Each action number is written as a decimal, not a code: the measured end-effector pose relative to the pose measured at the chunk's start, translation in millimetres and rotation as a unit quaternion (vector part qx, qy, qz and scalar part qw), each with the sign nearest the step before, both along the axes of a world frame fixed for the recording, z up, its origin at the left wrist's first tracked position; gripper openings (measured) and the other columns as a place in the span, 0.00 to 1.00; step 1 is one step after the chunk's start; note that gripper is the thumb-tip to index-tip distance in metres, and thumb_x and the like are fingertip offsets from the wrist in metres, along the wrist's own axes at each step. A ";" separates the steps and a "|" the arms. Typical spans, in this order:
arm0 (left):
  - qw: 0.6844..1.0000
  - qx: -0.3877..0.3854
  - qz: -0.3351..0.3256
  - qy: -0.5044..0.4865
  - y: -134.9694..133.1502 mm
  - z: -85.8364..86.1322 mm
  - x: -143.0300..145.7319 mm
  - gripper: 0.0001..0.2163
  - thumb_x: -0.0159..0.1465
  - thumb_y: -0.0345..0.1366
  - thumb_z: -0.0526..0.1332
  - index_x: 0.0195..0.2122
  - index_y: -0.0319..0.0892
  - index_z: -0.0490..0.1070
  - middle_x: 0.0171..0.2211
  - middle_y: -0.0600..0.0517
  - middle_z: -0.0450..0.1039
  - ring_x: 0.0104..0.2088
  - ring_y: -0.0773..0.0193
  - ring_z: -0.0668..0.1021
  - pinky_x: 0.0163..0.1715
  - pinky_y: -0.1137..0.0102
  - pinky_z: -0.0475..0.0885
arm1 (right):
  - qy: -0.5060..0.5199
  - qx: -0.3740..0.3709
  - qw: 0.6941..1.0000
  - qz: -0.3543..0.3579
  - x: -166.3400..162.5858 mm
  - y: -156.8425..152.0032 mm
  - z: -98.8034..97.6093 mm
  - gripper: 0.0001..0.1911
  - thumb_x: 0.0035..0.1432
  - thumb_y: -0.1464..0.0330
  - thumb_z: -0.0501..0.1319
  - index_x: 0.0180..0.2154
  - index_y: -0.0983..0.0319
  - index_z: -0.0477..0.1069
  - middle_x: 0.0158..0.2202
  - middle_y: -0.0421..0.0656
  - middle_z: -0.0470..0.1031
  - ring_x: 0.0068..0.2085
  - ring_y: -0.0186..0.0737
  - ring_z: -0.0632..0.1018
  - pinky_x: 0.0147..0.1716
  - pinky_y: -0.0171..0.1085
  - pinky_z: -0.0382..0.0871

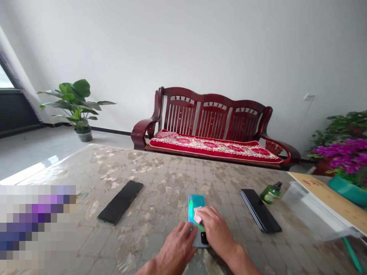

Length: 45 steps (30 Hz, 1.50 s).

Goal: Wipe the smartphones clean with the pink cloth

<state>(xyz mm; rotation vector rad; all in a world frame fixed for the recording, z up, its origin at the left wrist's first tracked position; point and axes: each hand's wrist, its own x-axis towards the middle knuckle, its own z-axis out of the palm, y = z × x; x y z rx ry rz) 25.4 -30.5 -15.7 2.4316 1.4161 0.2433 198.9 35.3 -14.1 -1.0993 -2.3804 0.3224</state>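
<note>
A shiny blue smartphone (196,200) lies face down on the table, its dark camera block at the near end. My left hand (180,244) grips the phone by its left side, fingers bent against the edge. Pinched in the fingers of my right hand (215,227) is a small pink cloth (197,215), pressed onto the phone's back. My hands partly cover the phone's lower half. To the left lies a black smartphone (120,202), screen up. On the right, another black phone (260,211) lies, apparently on top of a stack, beside a small green bottle (271,192).
A patterned cover spreads over the table (160,179). At the right stand a clear plastic box (304,214), a tan board (329,198), a green pen-like stick (352,255) and purple flowers (348,154). Beyond are a wooden bench (212,118) and a potted plant (82,110). The lower-left corner is pixelated.
</note>
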 end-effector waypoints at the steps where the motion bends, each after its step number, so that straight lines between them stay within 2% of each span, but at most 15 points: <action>1: 1.000 0.004 -0.008 0.003 -0.7 -0.9 2.7 0.14 0.67 0.32 0.58 0.53 0.45 0.67 0.51 0.47 0.70 0.49 0.51 0.71 0.52 0.59 0.68 | -0.002 -0.003 1.000 0.007 1.7 -0.9 0.1 0.17 0.62 0.77 0.53 0.46 0.57 0.74 0.45 0.44 0.77 0.47 0.42 0.75 0.47 0.39 0.69; 7: 0.992 0.038 -0.101 -0.058 -6.4 -15.4 17.2 0.15 0.67 0.29 0.54 0.53 0.47 0.67 0.56 0.47 0.68 0.53 0.52 0.70 0.53 0.61 0.69 | -0.013 0.005 1.000 -0.023 -8.2 24.9 1.6 0.16 0.61 0.77 0.52 0.41 0.58 0.77 0.44 0.43 0.78 0.46 0.41 0.76 0.47 0.38 0.69; 9: 0.987 0.032 -0.124 -0.096 -6.8 -12.9 15.0 0.14 0.67 0.30 0.53 0.52 0.49 0.67 0.55 0.49 0.69 0.52 0.56 0.72 0.53 0.65 0.69 | -0.021 0.007 1.000 -0.012 -12.5 26.8 2.6 0.15 0.61 0.77 0.53 0.40 0.58 0.76 0.43 0.43 0.78 0.46 0.40 0.76 0.47 0.38 0.68; 12: 0.984 0.029 -0.112 -0.132 0.5 1.5 1.1 0.12 0.70 0.32 0.49 0.47 0.50 0.70 0.45 0.52 0.75 0.46 0.60 0.76 0.50 0.68 0.69 | -0.019 0.002 1.000 0.023 -10.4 17.3 3.7 0.14 0.62 0.77 0.54 0.39 0.57 0.75 0.43 0.41 0.78 0.45 0.39 0.76 0.47 0.37 0.68; 15: 0.988 0.063 -0.036 -0.138 24.8 16.2 -19.4 0.15 0.66 0.28 0.52 0.51 0.50 0.69 0.48 0.51 0.75 0.49 0.59 0.75 0.53 0.64 0.66 | -0.003 0.009 0.999 0.045 -3.8 6.3 4.7 0.13 0.63 0.76 0.54 0.43 0.58 0.75 0.44 0.42 0.78 0.47 0.40 0.76 0.48 0.38 0.68; 17: 0.991 0.056 -0.062 -0.105 49.5 20.2 -30.8 0.25 0.61 0.32 0.62 0.59 0.53 0.62 0.56 0.52 0.70 0.58 0.55 0.69 0.59 0.61 0.60 | -0.001 0.015 0.999 0.038 -2.2 3.0 6.1 0.13 0.63 0.76 0.55 0.43 0.58 0.75 0.44 0.43 0.78 0.47 0.41 0.76 0.48 0.39 0.68; 19: 0.995 0.036 -0.088 -0.043 75.7 19.6 -37.1 0.37 0.54 0.38 0.71 0.63 0.53 0.57 0.64 0.48 0.60 0.65 0.47 0.59 0.62 0.53 0.55 | -0.004 0.010 1.000 0.028 -2.5 1.6 7.9 0.12 0.63 0.77 0.56 0.40 0.58 0.75 0.43 0.42 0.78 0.46 0.40 0.76 0.48 0.38 0.68; 21: 0.993 0.013 -0.115 -0.005 97.7 17.9 -38.1 0.41 0.51 0.40 0.74 0.64 0.51 0.57 0.64 0.45 0.59 0.65 0.45 0.58 0.61 0.53 0.55 | -0.005 -0.002 1.000 0.024 -1.2 -0.7 9.3 0.12 0.63 0.78 0.56 0.36 0.58 0.75 0.43 0.40 0.78 0.46 0.39 0.76 0.48 0.37 0.68; 25: 0.989 0.005 -0.142 0.042 121.0 21.5 -32.4 0.32 0.52 0.40 0.75 0.57 0.49 0.66 0.60 0.45 0.65 0.59 0.48 0.69 0.57 0.60 0.64 | -0.019 -0.007 1.000 0.004 17.5 -12.4 9.8 0.13 0.63 0.79 0.55 0.35 0.58 0.74 0.43 0.41 0.78 0.45 0.40 0.76 0.47 0.38 0.68; 29: 0.985 0.022 -0.150 0.083 127.7 28.0 -28.2 0.30 0.52 0.42 0.74 0.55 0.48 0.67 0.55 0.46 0.68 0.49 0.50 0.76 0.47 0.63 0.72 | -0.018 -0.006 0.999 -0.035 39.5 -20.3 7.5 0.16 0.62 0.81 0.53 0.38 0.58 0.75 0.44 0.40 0.78 0.46 0.40 0.75 0.47 0.38 0.67; 32: 0.977 0.040 -0.172 0.119 132.4 29.8 -24.4 0.31 0.52 0.44 0.74 0.55 0.48 0.66 0.55 0.46 0.68 0.49 0.49 0.75 0.45 0.63 0.72 | -0.015 0.003 0.999 -0.048 35.5 -12.8 3.8 0.17 0.61 0.82 0.54 0.38 0.58 0.76 0.44 0.40 0.78 0.46 0.40 0.76 0.47 0.38 0.67; 38: 0.967 0.048 -0.192 0.162 139.9 34.6 -13.2 0.25 0.53 0.43 0.73 0.50 0.47 0.69 0.48 0.46 0.71 0.49 0.50 0.74 0.45 0.64 0.71 | 0.001 0.056 0.997 -0.056 1.0 13.5 -4.5 0.15 0.58 0.83 0.58 0.39 0.59 0.75 0.43 0.42 0.78 0.45 0.42 0.76 0.47 0.39 0.69; 42: 0.969 0.045 -0.181 0.162 140.0 36.7 -13.3 0.25 0.53 0.45 0.73 0.50 0.47 0.69 0.47 0.46 0.69 0.47 0.49 0.73 0.43 0.63 0.71 | -0.002 0.050 0.998 -0.036 8.1 1.6 -2.6 0.14 0.58 0.82 0.58 0.37 0.58 0.75 0.43 0.42 0.78 0.45 0.42 0.76 0.46 0.39 0.70; 45: 0.974 0.035 -0.171 0.147 137.9 36.5 -16.7 0.28 0.50 0.47 0.74 0.50 0.47 0.68 0.46 0.46 0.68 0.47 0.49 0.72 0.43 0.62 0.71 | -0.008 0.031 0.999 -0.018 27.3 -18.7 0.0 0.16 0.60 0.82 0.56 0.40 0.58 0.75 0.44 0.42 0.77 0.45 0.41 0.76 0.46 0.38 0.70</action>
